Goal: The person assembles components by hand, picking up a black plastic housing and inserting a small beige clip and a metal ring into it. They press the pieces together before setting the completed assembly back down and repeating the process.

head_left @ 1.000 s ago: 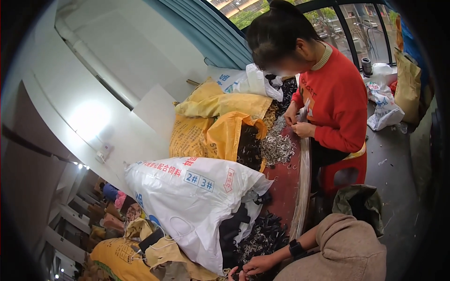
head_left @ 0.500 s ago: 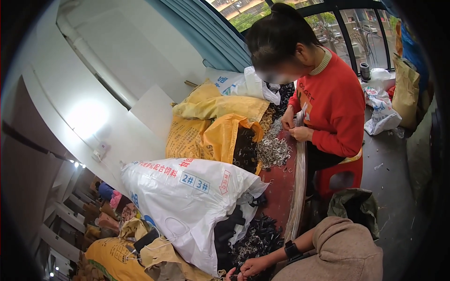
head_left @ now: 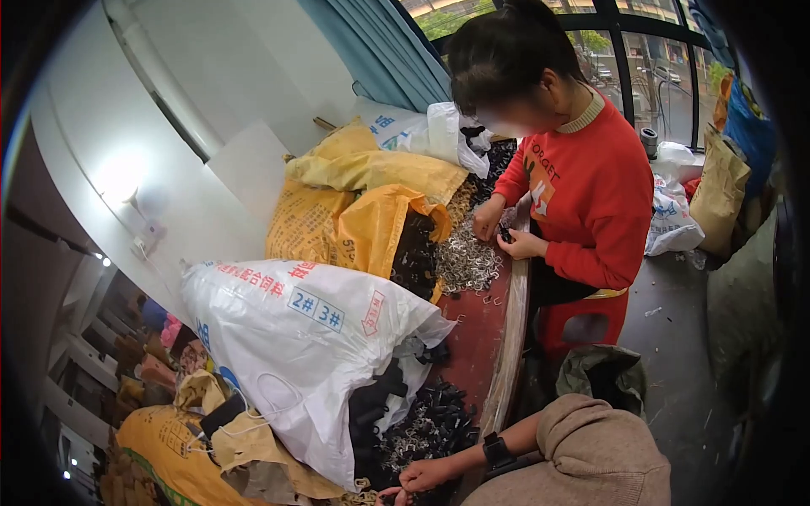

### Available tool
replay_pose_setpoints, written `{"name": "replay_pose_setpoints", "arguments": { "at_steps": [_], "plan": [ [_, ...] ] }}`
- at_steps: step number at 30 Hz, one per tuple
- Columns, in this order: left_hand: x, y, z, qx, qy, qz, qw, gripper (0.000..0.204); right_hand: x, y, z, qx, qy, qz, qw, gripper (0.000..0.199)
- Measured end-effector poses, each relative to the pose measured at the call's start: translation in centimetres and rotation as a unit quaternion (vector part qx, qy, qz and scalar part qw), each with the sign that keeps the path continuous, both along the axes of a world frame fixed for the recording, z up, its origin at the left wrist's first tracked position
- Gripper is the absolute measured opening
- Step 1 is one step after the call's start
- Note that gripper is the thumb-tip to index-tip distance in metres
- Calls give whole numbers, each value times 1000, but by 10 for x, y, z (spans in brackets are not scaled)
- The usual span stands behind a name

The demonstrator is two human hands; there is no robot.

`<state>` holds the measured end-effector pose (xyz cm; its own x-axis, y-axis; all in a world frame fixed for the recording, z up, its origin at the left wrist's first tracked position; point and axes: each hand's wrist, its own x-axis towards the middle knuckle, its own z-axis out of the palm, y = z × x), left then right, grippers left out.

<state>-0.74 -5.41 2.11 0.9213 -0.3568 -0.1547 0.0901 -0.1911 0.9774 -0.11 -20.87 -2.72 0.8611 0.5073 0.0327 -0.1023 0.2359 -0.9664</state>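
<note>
At the lower edge, my right hand comes in from a beige sleeve with a black band on the wrist. Its fingers are bent and pressed together against my left hand, which is mostly cut off by the frame. A bit of something dark shows between the fingertips, too small to name. Just beyond the hands lies a heap of small black pieces, with silvery metal hooks mixed in. Larger black tubular pieces spill from the mouth of a white woven sack beside the heap.
A co-worker in a red sweater sits across, hands over a pile of metal hooks, one holding a small black piece. Yellow sacks line the reddish table. A red stool and dark green bag stand right.
The whole view has shifted, so things sit further left. The co-worker's hands have moved apart and lower over the hooks, with a black piece now showing. My hands remain together.
</note>
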Motion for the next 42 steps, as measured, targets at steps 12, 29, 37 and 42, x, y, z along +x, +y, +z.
{"name": "replay_pose_setpoints", "arguments": {
  "at_steps": [12,29,37,42],
  "plan": [
    [-2,-17,-17,-32,130,97,986,11,-8,-15,1,-272,-312,-135,900,15],
    [10,-27,-12,25,157,96,983,8,-52,-232,17,-257,-271,-451,810,9],
    [14,-43,-1,79,176,144,971,13,-123,-346,34,-345,-131,-699,613,6],
    [21,-56,6,142,174,137,965,19,-138,-382,3,-258,-107,-740,612,4]
  ]
}}
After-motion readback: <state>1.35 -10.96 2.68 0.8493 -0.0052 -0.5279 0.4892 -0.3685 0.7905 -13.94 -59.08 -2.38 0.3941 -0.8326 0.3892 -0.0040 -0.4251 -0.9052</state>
